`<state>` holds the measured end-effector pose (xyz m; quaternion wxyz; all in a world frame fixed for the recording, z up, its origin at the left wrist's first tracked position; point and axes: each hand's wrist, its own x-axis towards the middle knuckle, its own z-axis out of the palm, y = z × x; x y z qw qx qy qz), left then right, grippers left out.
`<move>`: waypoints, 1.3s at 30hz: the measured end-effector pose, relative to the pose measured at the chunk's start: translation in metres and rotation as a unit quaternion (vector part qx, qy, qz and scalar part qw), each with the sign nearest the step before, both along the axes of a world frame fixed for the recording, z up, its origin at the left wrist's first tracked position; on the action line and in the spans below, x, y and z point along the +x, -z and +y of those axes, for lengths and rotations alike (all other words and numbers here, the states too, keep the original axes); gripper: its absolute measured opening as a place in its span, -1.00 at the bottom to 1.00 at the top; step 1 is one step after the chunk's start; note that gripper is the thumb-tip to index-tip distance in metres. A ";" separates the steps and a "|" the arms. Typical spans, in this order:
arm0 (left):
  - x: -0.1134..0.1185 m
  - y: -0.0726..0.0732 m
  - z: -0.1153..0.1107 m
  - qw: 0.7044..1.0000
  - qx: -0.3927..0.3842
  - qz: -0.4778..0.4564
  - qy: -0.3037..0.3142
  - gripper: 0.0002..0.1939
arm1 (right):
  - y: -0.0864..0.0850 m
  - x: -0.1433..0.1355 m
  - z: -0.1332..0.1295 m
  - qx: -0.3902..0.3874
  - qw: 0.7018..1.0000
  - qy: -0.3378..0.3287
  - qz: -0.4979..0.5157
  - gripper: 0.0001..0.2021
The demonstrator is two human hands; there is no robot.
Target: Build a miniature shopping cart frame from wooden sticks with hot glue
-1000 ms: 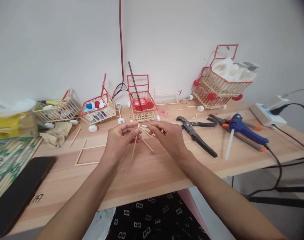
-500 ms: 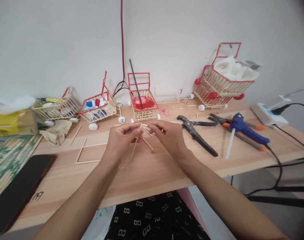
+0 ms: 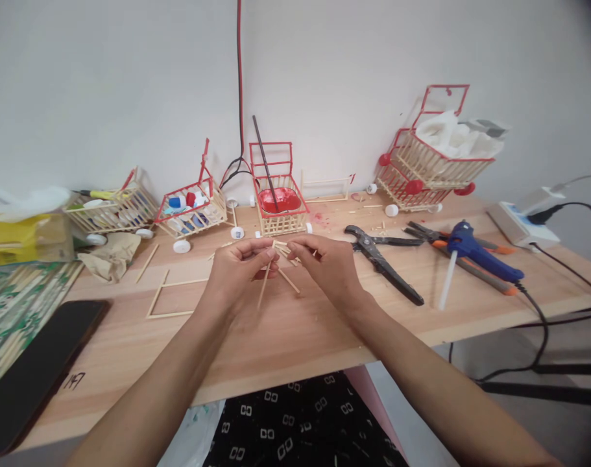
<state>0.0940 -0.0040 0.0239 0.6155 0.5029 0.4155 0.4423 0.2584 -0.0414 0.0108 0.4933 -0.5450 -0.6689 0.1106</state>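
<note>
Near the middle of the table, my left hand point(image 3: 241, 263) pinches a thin wooden stick point(image 3: 263, 285) that slants down toward me. Close beside it on the right, my right hand point(image 3: 324, 263) has its thumb and fingers closed on the end of a short stick at the fingertips. Several short sticks point(image 3: 289, 280) lie between and behind the hands, partly hidden by the fingers. A flat frame of sticks point(image 3: 171, 316) rests on the table, its right part hidden by my left forearm.
Small stick carts point(image 3: 280, 225) stand along the wall. Black cutters point(image 3: 387, 266), orange-handled pliers point(image 3: 490, 272) and a blue glue gun point(image 3: 484, 253) lie right. A phone point(image 3: 42, 370), wrapped sticks point(image 3: 23, 318) and crumpled paper point(image 3: 111, 256) are left. A power strip point(image 3: 523, 224) sits far right.
The long stick in my left hand has swung slightly, its lower end now a little farther right. Both hands stay nearly in place.
</note>
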 end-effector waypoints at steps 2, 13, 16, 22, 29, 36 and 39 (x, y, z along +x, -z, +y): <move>-0.001 -0.002 0.000 1.000 0.000 -0.007 0.008 -0.59 | -0.003 -0.001 0.000 -0.001 1.000 -0.007 0.002 -0.84; 0.001 -0.002 0.000 0.999 -0.021 -0.019 0.017 -0.69 | 0.001 0.002 0.001 0.021 0.999 -0.004 -0.023 -0.85; 0.001 -0.004 -0.001 1.000 -0.017 -0.010 0.024 -0.71 | 0.001 0.002 0.001 0.018 0.999 0.003 -0.028 -0.86; 0.001 -0.005 -0.001 1.000 -0.003 0.013 0.023 -0.70 | -0.001 0.000 0.002 0.017 0.999 0.002 -0.043 -0.86; 0.002 -0.005 0.000 1.000 -0.011 0.007 0.009 -0.74 | -0.001 -0.002 0.000 0.034 0.998 -0.008 -0.054 -0.86; 0.002 0.001 0.000 1.000 0.026 0.004 0.004 -0.77 | -0.001 -0.004 -0.001 0.023 0.998 -0.009 -0.050 -0.87; 0.002 0.003 0.001 1.000 0.029 -0.001 0.000 -0.77 | -0.001 -0.003 -0.002 0.020 0.999 -0.013 -0.046 -0.86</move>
